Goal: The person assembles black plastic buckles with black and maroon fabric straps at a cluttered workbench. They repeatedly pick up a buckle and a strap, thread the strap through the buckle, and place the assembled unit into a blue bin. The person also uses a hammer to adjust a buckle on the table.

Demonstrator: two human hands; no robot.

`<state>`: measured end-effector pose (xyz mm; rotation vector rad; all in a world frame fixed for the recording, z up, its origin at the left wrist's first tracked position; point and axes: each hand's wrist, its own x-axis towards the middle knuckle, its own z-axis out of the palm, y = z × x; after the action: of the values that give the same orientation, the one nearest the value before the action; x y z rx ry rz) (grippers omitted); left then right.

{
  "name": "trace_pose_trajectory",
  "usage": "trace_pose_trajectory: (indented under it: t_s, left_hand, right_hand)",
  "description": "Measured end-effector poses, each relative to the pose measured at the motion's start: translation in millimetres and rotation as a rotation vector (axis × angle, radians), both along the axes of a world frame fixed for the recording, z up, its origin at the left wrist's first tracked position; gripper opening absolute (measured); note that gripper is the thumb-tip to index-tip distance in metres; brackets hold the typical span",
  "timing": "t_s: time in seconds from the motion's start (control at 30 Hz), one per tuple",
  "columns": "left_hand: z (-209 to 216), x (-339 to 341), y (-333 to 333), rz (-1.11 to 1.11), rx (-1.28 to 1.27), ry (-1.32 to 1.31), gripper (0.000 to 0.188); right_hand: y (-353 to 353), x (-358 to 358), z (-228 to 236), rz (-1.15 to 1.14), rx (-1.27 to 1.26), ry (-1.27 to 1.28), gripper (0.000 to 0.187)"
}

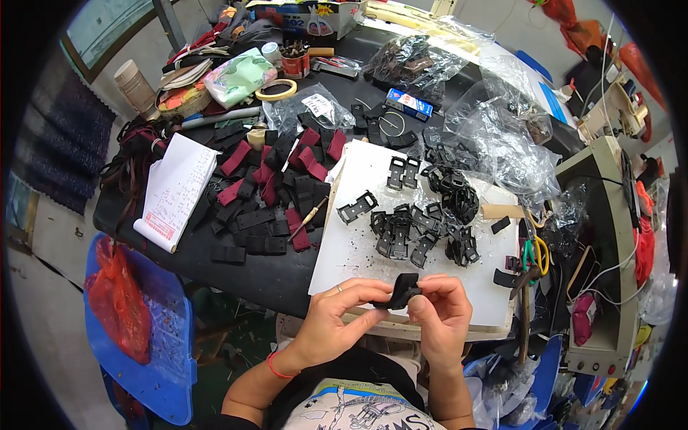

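Near the front edge of a white board [344, 251], my left hand [335, 315] and my right hand [443, 315] pinch a folded black strap [404, 288] from either side. Whether a buckle sits inside its fold is hidden by my fingers. Just beyond my hands, several black plastic buckles [401, 231] lie heaped on the board. One buckle [357, 207] rests apart on the left, and a pair [403, 173] sits toward the back. Left of the board spreads a pile of short black straps [256, 219] mixed with maroon straps [311, 163].
A wooden-handled awl [310, 215] lies across the straps. The notepad [179, 183] is at the table's left. Clear plastic bags [502, 143] cover the back right. Yellow-handled scissors [540, 256] are right of the board. A blue chair [168, 330] holds a red bag [122, 301].
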<state>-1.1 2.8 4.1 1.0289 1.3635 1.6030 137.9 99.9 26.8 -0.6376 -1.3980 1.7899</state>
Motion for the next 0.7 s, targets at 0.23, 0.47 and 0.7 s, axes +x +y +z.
trace_pose_trajectory:
  t_s: [0.23, 0.47, 0.7]
  left_hand:
    - [10, -2, 3, -0.015, 0.004, 0.019, 0.038]
    - [14, -12, 1, -0.096, -0.017, 0.192, 0.037]
    - [17, 7, 1, 0.040, -0.197, -0.170, 0.049]
  right_hand:
    - [-9, -3, -7, -0.003, 0.227, -0.180, 0.020]
    - [-6, -11, -1, -0.005, -0.061, -0.134, 0.020]
    - [-1, -9, -7, -0.051, 0.258, -0.275, 0.014]
